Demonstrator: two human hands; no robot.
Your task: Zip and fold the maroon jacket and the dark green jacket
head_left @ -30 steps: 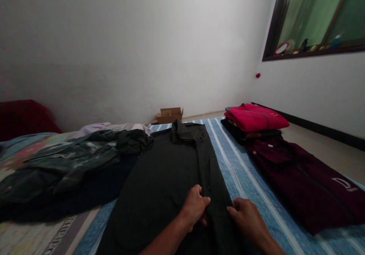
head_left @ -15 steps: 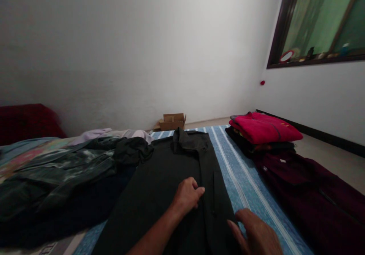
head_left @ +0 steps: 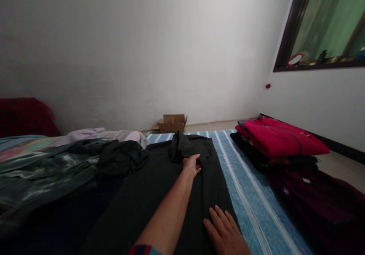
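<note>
A dark jacket lies spread out before me, its collar at the far end. My left hand reaches up to the lower edge of that collar, thumb and fingers closed on the cloth there. Nearer to me, my right hand rests flat on the jacket's right side with its fingers stretched out. The front strip of the jacket runs lengthwise between the collar and my right hand.
Beneath lies a blue striped bed cover. Rumpled dark clothes are at left. To the right sit a folded red garment on a pile and a maroon garment. A cardboard box stands by the wall.
My left hand has moved forward from the middle of the jacket to its collar. My right hand has come left from beside the jacket and now lies flat on it.
</note>
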